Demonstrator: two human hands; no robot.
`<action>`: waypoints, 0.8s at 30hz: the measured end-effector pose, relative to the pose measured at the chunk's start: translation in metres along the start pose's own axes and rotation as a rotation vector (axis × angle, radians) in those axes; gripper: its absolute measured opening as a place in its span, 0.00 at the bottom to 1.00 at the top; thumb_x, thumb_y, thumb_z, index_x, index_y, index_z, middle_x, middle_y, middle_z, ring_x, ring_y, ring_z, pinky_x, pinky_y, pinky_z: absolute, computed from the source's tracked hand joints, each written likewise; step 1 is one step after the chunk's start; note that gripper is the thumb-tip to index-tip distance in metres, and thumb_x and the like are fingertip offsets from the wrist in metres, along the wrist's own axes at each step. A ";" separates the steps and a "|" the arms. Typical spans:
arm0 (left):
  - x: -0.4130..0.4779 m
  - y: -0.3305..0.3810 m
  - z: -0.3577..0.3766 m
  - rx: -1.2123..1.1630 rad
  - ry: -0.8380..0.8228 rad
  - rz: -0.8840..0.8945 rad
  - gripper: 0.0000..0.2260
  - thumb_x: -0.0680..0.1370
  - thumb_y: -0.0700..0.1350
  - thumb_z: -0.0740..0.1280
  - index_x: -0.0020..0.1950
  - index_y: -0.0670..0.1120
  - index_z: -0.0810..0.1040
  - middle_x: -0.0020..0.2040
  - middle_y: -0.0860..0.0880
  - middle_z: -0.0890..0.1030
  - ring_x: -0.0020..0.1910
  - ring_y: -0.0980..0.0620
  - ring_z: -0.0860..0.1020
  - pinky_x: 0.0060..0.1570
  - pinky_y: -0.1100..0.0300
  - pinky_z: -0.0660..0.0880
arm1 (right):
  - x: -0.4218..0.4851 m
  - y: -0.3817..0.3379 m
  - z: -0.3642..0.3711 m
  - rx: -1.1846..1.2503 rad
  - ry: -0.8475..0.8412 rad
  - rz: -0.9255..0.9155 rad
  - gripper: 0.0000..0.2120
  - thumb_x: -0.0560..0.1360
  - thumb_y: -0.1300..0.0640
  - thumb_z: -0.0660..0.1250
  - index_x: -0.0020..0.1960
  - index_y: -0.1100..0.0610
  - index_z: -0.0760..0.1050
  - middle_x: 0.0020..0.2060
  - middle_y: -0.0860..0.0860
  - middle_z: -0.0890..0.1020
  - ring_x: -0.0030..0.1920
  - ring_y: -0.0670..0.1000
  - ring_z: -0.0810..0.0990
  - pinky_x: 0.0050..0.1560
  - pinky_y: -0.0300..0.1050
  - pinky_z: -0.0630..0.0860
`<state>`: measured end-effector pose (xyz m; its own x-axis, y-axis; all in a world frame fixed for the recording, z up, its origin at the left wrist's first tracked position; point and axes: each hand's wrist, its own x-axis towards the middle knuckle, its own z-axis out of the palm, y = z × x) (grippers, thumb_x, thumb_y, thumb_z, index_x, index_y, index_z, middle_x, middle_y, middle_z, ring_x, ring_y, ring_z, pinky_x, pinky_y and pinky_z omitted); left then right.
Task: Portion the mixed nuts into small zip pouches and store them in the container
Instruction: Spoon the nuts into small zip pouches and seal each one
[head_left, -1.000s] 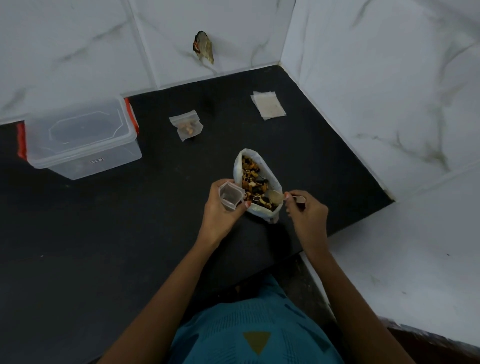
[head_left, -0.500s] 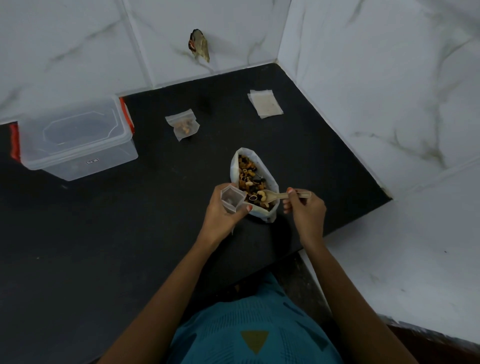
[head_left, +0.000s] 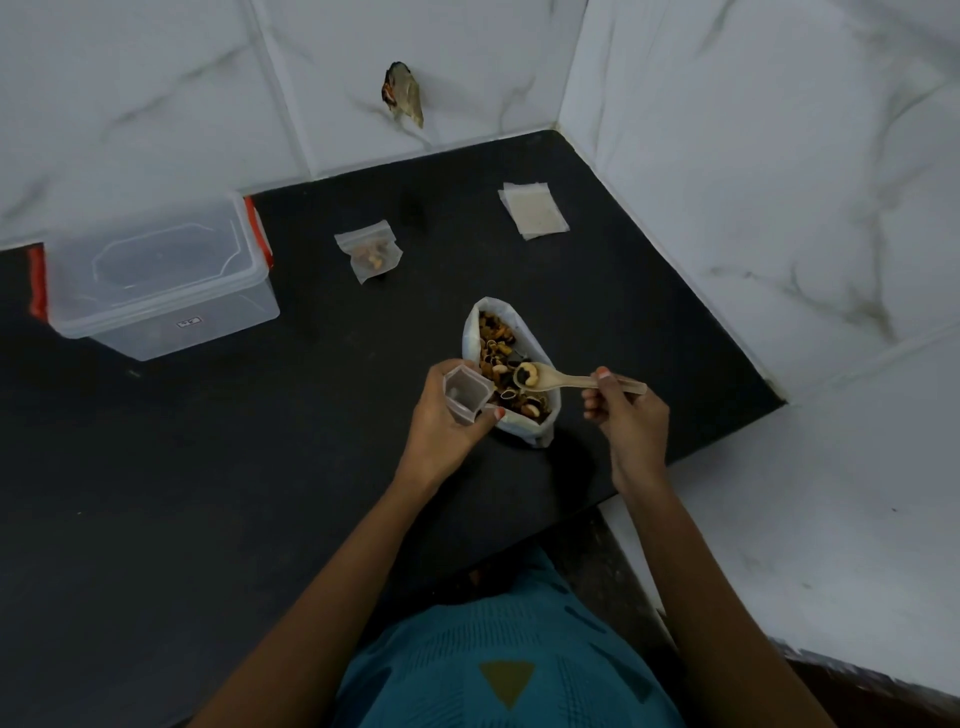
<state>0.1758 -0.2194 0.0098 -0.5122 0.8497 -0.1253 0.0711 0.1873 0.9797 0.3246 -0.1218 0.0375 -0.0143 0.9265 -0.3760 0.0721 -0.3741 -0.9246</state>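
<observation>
An open bag of mixed nuts (head_left: 525, 434) stands on the black counter (head_left: 208, 467). My left hand (head_left: 441, 421) grips a small clear zip pouch (head_left: 466, 392) with its mouth held open, just left of the bag. My right hand (head_left: 631, 415) pinches the handle of a small wooden spoon (head_left: 566, 382). The spoon's bowl carries a cashew and some dark pieces above the bag. A filled zip pouch (head_left: 370, 253) lies farther back. The clear storage container (head_left: 156, 280) with red clips sits at the left with its lid on.
A flat stack of unused pouches (head_left: 532, 210) lies near the back right corner. White marble walls close off the back and the right. The counter's front edge runs diagonally just below my right hand.
My right hand has scooped in the bag and lifted the spoon out loaded with nuts, drawing back to the right. My left hand keeps the pouch open in the same spot.
</observation>
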 end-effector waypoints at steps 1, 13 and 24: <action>0.001 0.001 0.000 0.006 0.002 0.004 0.24 0.70 0.38 0.73 0.61 0.51 0.67 0.56 0.56 0.72 0.55 0.64 0.72 0.48 0.77 0.70 | -0.003 -0.005 0.001 0.027 -0.024 -0.004 0.04 0.76 0.59 0.65 0.45 0.58 0.77 0.34 0.51 0.79 0.33 0.44 0.77 0.36 0.37 0.75; 0.007 0.012 0.001 0.005 0.049 0.081 0.25 0.69 0.38 0.73 0.61 0.50 0.66 0.59 0.53 0.72 0.59 0.59 0.72 0.55 0.72 0.71 | -0.043 -0.043 0.023 -0.073 -0.242 -0.263 0.04 0.76 0.60 0.64 0.43 0.56 0.77 0.31 0.50 0.79 0.30 0.41 0.77 0.34 0.34 0.76; 0.007 0.017 -0.003 -0.038 0.060 0.107 0.24 0.70 0.40 0.73 0.62 0.47 0.67 0.57 0.50 0.74 0.56 0.56 0.75 0.56 0.60 0.74 | -0.051 -0.025 0.044 -0.524 -0.418 -0.979 0.13 0.73 0.56 0.62 0.49 0.65 0.78 0.41 0.54 0.82 0.47 0.41 0.77 0.48 0.23 0.72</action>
<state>0.1714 -0.2119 0.0258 -0.5539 0.8325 -0.0109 0.0966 0.0772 0.9923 0.2800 -0.1611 0.0773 -0.6079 0.6879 0.3965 0.2474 0.6386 -0.7287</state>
